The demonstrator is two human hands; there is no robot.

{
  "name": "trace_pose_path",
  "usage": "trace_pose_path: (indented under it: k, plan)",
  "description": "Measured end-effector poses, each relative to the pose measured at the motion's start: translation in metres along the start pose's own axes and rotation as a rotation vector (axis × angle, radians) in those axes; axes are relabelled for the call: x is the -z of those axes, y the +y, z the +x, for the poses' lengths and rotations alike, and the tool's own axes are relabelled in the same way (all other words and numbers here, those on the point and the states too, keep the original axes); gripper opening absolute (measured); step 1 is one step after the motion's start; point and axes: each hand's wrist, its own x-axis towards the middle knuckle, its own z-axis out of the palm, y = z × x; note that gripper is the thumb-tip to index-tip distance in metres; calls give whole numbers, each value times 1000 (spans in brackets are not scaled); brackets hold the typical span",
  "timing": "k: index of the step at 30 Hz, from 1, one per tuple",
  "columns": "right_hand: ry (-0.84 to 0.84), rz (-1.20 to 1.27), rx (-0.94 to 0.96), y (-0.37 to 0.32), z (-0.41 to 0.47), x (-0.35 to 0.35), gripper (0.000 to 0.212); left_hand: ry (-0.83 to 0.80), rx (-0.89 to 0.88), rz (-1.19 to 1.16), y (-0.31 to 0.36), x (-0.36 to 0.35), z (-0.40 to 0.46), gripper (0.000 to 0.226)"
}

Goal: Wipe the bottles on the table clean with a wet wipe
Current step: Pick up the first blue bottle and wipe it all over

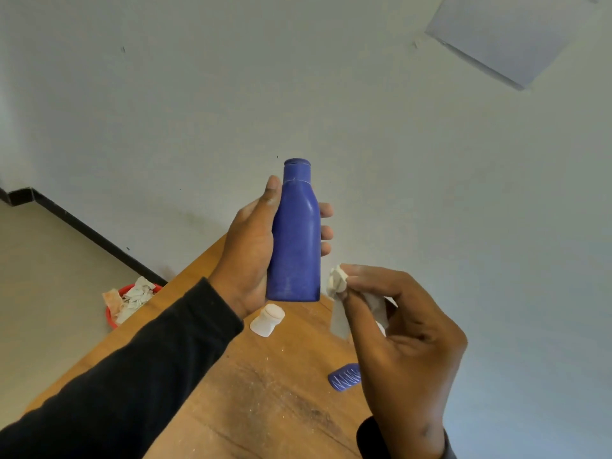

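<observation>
Nearest the camera, a dark sleeve (109,385) runs up from the lower left to the left hand (251,253), which grips a blue bottle (294,240) upright above the table (231,409), thumb along its left shoulder and fingertips showing past its right side. Its cap is on, and the lower body looks dulled with pale dust. Just right of the bottle's base, apart from it, the right hand (407,329) pinches a crumpled white wet wipe (339,283) between thumb and fingers.

On the dusty wooden table below stand a small white bottle (267,319) and, half hidden behind the right hand, a blue object with white lettering (344,377), likely another bottle lying down. A red bin (112,313) full of used wipes sits on the floor beyond the table's left edge.

By my reading, the blue bottle's wiping is in hand. The next move calls for bringing the wipe against the dusty lower body while the left hand steadies or turns the bottle.
</observation>
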Motion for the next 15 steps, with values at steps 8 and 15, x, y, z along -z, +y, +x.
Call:
trace_pose_path:
  k: [8, 15]
  plan:
    - [-18, -31, 52, -5, -8, -1, 18, 30, 87, -76, -11, -3, -4, 60]
    - [-7, 16, -49, 0, -25, -4, 23, 397, 272, -231, -24, 6, 4, 54]
